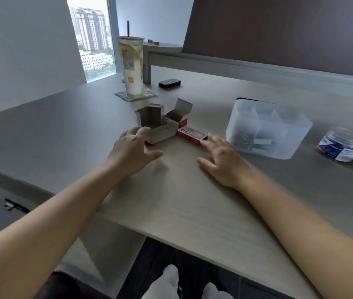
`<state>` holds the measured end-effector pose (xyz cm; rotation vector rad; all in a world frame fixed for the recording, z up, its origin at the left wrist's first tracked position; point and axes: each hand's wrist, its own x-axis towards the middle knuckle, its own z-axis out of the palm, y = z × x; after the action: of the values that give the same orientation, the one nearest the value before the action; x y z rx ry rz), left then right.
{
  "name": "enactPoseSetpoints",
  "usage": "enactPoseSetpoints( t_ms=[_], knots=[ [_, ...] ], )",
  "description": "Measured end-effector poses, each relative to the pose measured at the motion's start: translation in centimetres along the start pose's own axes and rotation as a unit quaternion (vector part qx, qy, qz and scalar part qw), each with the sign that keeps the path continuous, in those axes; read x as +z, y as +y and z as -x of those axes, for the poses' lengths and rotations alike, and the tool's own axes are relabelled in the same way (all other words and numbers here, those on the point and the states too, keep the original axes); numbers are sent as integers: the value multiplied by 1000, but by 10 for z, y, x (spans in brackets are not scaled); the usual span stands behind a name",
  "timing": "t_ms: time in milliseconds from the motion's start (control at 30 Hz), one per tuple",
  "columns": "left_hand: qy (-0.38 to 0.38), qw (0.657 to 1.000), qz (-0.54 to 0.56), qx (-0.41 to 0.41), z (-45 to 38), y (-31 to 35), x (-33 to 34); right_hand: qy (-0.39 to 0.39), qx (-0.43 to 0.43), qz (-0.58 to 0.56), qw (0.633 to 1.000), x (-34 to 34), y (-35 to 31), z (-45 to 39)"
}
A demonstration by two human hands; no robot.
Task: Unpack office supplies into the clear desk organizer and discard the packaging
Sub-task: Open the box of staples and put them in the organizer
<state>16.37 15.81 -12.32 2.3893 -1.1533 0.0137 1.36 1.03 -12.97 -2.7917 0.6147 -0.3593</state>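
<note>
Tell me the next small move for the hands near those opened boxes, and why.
Probably close both hands on the packaging: the left hand is at the opened grey box, the right hand at the red box. Both hands are open; the clear organizer already holds supplies.

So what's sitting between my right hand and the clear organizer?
Nothing: in the head view only bare desk separates the right hand from the clear organizer.

L hand (131, 151) open, fingertips at opened grey carton (160, 128) | R hand (221, 157) open, fingers touching red box (191, 134) | clear organizer (266, 130) to R, clips in front-left compt | lidded jar (341, 144) far R | drink cup (131, 65) behind cartons
</note>
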Motion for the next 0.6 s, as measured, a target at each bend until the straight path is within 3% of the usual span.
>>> enactPoseSetpoints(
  t_ms=[333, 600],
  knots=[
    [-105, 977, 19, 186, 28, 132, 42, 17, 123, 21, 992, -51, 77, 121],
    [-196, 946, -28, 257, 16, 217, 97, 147, 262, 82, 950, -89, 162, 170]
  ],
)
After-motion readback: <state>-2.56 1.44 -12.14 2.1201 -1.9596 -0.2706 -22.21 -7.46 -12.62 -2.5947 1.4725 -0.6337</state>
